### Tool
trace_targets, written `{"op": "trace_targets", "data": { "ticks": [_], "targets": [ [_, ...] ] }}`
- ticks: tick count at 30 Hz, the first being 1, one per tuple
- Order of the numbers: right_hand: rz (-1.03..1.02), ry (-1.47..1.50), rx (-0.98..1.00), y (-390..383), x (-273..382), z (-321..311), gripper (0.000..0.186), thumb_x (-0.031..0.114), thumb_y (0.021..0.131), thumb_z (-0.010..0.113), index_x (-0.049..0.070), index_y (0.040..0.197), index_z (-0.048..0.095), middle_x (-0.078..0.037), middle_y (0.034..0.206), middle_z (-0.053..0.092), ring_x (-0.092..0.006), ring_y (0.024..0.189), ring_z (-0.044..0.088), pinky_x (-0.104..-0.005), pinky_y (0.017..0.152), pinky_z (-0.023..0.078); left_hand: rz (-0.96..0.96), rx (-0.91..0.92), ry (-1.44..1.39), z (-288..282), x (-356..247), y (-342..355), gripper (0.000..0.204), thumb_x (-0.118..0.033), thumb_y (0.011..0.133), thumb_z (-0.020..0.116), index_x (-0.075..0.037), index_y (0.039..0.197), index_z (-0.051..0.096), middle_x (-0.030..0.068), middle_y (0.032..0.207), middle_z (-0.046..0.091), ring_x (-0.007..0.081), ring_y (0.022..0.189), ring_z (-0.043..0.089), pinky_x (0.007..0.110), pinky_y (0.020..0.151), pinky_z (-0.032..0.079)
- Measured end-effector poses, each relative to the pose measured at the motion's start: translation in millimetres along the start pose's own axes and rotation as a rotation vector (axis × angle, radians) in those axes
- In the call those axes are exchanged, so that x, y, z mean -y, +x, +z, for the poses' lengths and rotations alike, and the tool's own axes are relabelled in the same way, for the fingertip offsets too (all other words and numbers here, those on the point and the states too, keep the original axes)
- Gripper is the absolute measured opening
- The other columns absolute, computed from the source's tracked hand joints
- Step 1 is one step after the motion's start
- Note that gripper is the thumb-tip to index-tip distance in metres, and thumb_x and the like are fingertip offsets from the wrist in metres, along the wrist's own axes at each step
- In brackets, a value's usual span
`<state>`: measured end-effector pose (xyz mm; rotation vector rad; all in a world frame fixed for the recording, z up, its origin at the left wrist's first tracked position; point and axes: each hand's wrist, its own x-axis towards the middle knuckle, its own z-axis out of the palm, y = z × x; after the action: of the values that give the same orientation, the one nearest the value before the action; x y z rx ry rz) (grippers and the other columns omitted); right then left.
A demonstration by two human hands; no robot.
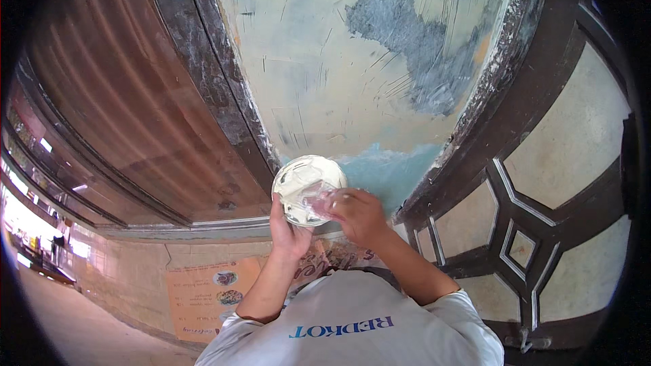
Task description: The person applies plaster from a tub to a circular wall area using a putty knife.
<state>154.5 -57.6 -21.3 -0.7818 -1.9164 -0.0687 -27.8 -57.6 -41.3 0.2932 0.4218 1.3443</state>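
Observation:
My left hand (288, 234) grips a round white tub (306, 177) from below and holds it up in front of a scratched cream wall (319, 61). The tub's inside is smeared with pale paste. My right hand (359, 215) sits at the tub's lower right rim, fingers pinched on a small clear plastic piece (317, 198) that lies against the paste. Both forearms rise from my pale grey shirt (352, 325) at the bottom edge.
The wall carries a grey filler patch (407, 41) and a light blue patch (386, 166). A brown ribbed shutter (122, 108) stands to the left, and a dark metal grille with pale panels (529, 230) to the right. An orange poster (210, 298) hangs lower left.

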Motion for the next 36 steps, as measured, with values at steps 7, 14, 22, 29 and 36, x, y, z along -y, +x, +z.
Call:
{"op": "trace_targets", "data": {
  "ticks": [7,14,22,29,36],
  "targets": [
    [0.254,0.018,-0.459,4,-17,-32,0.021,0.019,0.1,0.054,0.004,0.115,0.053,-0.013,0.106,0.063,-0.0208,0.095,0.063,-0.0336,0.081,0.049,-0.001,0.075,0.004,-5,-25,4,0.059,-0.047,0.103,0.031,-0.008,0.147,0.034,0.0117,0.149,0.041,0.0302,0.135,0.043,0.048,0.112,0.037],
    [0.575,0.463,-0.566,2,-5,-19,0.029,0.019,0.102,0.049,0.0,0.123,0.044,-0.009,0.113,0.057,-0.0141,0.104,0.055,-0.0311,0.093,0.044,-0.081,0.062,0.04,-5,-22,12,0.059,-0.048,0.104,0.028,-0.008,0.147,0.035,0.0109,0.149,0.042,0.0296,0.133,0.044,0.047,0.111,0.037],
    [0.677,0.539,-0.296,-15,-8,-17,0.022,0.019,0.102,0.05,0.001,0.114,0.053,-0.009,0.108,0.063,-0.0165,0.101,0.059,-0.0318,0.09,0.047,-0.224,0.05,0.113,1,-29,8,0.062,-0.052,0.103,0.027,-0.01,0.147,0.036,0.0094,0.146,0.045,0.0293,0.132,0.046,0.046,0.109,0.038],
    [0.323,0.26,0.067,8,9,-8,0.031,-0.007,0.071,0.055,0.004,0.098,0.066,-0.013,0.105,0.069,-0.0362,0.11,0.061,-0.0416,0.093,0.049,-0.234,0.127,-0.178,-20,-57,23,0.058,-0.043,0.104,0.025,-0.004,0.144,0.039,0.0155,0.146,0.045,0.0333,0.13,0.048,0.049,0.107,0.042],
    [0.286,0.164,0.169,9,4,-14,0.02,-0.001,0.069,0.06,0.005,0.086,0.07,-0.01,0.103,0.072,-0.0323,0.11,0.062,-0.0454,0.105,0.039,-0.187,0.123,-0.202,-31,-74,20,0.054,-0.039,0.103,0.03,-0.002,0.142,0.04,0.0175,0.145,0.046,0.0346,0.13,0.049,0.049,0.107,0.043]
  ]
}}
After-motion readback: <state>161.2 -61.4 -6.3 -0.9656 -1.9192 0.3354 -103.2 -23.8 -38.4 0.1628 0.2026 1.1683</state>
